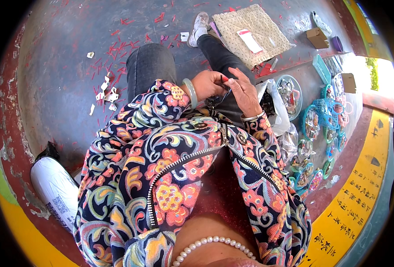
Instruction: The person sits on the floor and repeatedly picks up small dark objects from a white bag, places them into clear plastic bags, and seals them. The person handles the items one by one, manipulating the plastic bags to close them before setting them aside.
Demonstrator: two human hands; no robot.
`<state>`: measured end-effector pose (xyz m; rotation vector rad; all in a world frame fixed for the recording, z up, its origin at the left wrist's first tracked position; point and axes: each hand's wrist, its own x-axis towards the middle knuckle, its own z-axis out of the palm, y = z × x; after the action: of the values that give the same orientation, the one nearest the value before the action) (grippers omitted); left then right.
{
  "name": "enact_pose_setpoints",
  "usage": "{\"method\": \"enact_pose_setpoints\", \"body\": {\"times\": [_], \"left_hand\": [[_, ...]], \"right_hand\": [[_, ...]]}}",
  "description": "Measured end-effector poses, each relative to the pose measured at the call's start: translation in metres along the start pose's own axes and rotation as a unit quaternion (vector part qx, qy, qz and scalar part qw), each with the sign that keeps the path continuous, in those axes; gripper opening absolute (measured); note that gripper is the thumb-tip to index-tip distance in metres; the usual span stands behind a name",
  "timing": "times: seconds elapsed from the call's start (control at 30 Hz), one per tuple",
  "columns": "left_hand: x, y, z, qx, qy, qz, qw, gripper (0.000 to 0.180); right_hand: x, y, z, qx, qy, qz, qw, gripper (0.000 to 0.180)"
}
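Note:
Above my lap, my left hand [209, 84], with a pale green bangle [190, 92] at its wrist, is closed in a pinch. A small red piece [224, 78] shows at its fingertips; its kind is too small to make out. Close on the right, my right hand [246, 94] has its fingers stretched out, the thumb near the red piece. Something small, dark and shiny [215, 100] shows just below my left hand, partly hidden.
To the right stand a blue basin [300, 95] of small wrapped pieces, a white plastic bag [282, 118], and several small baskets [312, 122]. A quilted mat [246, 31] lies ahead. Red scraps [117, 51] litter the floor; a white sack [54, 189] is behind left.

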<state>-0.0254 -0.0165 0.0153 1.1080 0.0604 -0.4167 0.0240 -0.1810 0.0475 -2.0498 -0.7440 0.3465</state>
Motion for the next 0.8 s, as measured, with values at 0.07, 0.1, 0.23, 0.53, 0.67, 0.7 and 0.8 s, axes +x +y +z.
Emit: {"method": "enact_pose_setpoints", "body": {"times": [0.07,0.1,0.23,0.53,0.67,0.7,0.8], "left_hand": [[0.001,-0.001,0.000,0.008,-0.008,0.005,1.000,0.024],[0.001,-0.001,0.000,0.019,-0.016,0.007,1.000,0.024],[0.000,0.001,-0.001,0.052,-0.024,0.002,0.998,0.025],[0.003,-0.002,-0.005,0.021,0.028,-0.021,0.999,0.028],[0.000,0.004,-0.002,0.025,0.017,-0.019,0.999,0.028],[0.000,0.004,-0.002,0.023,0.016,-0.020,0.999,0.028],[0.000,0.003,-0.002,0.027,0.011,-0.010,1.000,0.029]], "right_hand": [[0.001,0.002,0.000,0.003,-0.013,0.006,1.000,0.036],[0.001,0.002,0.001,0.007,-0.013,0.013,1.000,0.037],[0.000,0.001,0.003,-0.007,-0.019,0.013,1.000,0.036],[0.000,-0.009,0.001,0.069,0.056,0.008,0.996,0.028],[-0.002,-0.002,0.003,0.049,0.035,0.024,0.998,0.030],[-0.002,-0.001,0.002,0.042,0.028,0.027,0.998,0.031],[-0.001,0.002,0.001,0.031,0.008,0.023,0.999,0.034]]}}
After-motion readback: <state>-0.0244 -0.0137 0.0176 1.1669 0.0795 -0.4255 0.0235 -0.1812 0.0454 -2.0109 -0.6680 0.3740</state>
